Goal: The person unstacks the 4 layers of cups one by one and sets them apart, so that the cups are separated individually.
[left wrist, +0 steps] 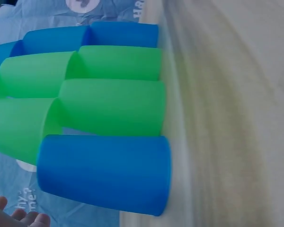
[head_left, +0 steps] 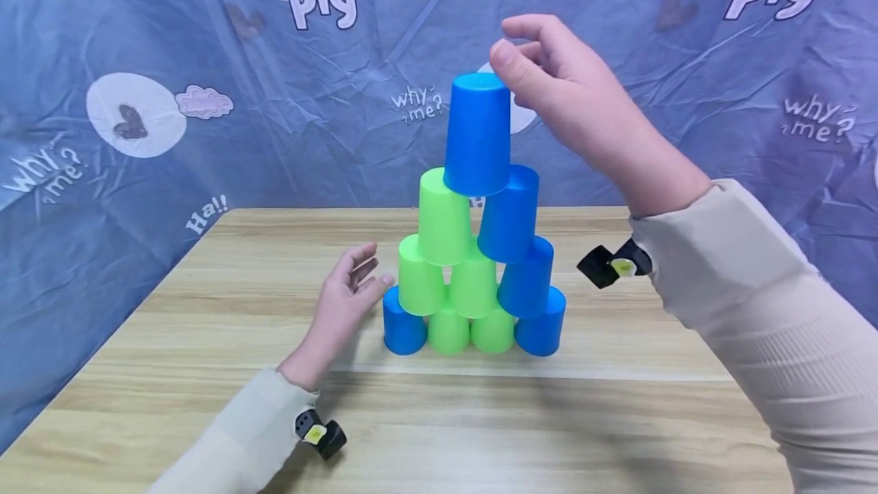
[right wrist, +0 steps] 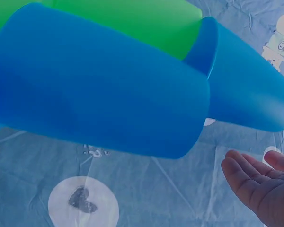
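Upside-down plastic cups form a pyramid on the wooden table (head_left: 206,402). A single blue cup (head_left: 478,136) tops it, standing on a green cup (head_left: 442,219) and a blue cup (head_left: 511,216). Below are a row of two green cups and one blue, then a bottom row with blue at both ends and green between. My right hand (head_left: 569,90) is beside the top cup with its fingers loosely bent; the right wrist view shows a gap between fingers (right wrist: 241,177) and cup. Left of the base, my left hand (head_left: 346,299) holds nothing, its thumb close to the bottom-left blue cup (head_left: 403,322).
Behind the table hangs a wrinkled blue cloth (head_left: 370,44) with printed words and pale circles. A small dark camera (head_left: 322,437) is strapped at the left wrist, another camera (head_left: 607,265) at the right. Bare tabletop extends on both sides of the pyramid.
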The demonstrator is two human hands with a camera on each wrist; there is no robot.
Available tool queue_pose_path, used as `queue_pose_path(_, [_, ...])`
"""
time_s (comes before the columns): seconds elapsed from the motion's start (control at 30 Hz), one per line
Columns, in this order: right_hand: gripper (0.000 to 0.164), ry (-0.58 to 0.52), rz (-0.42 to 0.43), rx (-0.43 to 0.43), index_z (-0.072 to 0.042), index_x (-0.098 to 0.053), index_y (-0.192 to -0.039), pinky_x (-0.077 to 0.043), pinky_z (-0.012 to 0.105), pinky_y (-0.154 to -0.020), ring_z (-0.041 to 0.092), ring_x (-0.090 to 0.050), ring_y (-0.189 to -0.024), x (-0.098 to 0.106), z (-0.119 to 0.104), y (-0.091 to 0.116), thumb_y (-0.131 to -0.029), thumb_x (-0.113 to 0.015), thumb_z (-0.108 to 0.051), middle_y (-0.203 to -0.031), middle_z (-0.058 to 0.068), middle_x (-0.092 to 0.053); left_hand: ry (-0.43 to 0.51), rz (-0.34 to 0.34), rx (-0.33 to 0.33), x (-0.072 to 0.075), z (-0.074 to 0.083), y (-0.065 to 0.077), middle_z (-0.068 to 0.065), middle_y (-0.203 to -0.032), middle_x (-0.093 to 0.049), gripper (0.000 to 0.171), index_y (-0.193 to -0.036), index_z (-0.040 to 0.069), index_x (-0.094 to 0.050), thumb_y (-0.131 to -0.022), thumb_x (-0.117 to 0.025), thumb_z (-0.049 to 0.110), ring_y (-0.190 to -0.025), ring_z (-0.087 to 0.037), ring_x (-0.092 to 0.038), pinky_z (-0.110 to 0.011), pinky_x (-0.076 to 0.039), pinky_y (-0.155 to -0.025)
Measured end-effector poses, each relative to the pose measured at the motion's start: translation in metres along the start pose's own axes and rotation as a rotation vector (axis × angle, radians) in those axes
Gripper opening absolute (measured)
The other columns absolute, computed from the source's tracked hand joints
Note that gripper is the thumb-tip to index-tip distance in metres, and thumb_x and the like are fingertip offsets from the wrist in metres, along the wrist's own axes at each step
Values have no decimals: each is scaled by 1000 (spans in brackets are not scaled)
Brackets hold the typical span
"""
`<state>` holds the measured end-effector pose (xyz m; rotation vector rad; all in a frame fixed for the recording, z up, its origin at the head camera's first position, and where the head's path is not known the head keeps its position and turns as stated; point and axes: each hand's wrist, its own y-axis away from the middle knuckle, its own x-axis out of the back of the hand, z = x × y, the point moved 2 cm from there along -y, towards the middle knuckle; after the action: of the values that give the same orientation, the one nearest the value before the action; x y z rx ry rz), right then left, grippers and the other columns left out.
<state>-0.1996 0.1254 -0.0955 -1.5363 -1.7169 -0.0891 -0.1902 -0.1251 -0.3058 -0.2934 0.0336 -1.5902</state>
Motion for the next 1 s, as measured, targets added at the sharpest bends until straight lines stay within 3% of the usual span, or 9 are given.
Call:
queue_pose_path(0.37, [66, 52, -58, -82, -26, -30, -143, -39, 49, -98, 23, -43, -126, -6, -8, -8, -87, -54, -52, -140, 4, -42, -29, -116, 69, -7, -16, 10, -18, -142, -34, 64, -138, 1, -33, -83, -65, 6, -133, -37, -33, -46, -30, -107])
queue_pose_path(0.53, [69, 51, -93, -101, -25, -31, -142, -40, 49, -97, 23, -43, -125, -9, -7, -8, -84, -59, -50, -140, 3, -40, -29, -149, 127, -10, -25, 11, -16, -140, -36, 69, -138, 6, -33, -80, -69, 5, -131, -34, -36, -45, -32, -106])
queue_pose_path(0.7, [71, 41, -132, -113, -23, -31, -142, -41, 50, -97, 24, -45, -123, -11, -7, -7, -83, -63, -47, -139, 4, -43, -66, -156, 163, -12, -31, 13, -14, -134, -43, 68, -136, 8, -35, -78, -70, 5, -126, -29, -42, -45, -34, -105])
queue_pose_path(1.0, [71, 84, -172, -131, -21, -31, -142, -39, 53, -98, 28, -44, -125, -13, -7, -6, -83, -64, -44, -140, 6, -42, -73, -160, 160, -16, -36, 14, -13, -124, -52, 58, -129, 8, -43, -78, -69, 3, -117, -26, -49, -45, -39, -102])
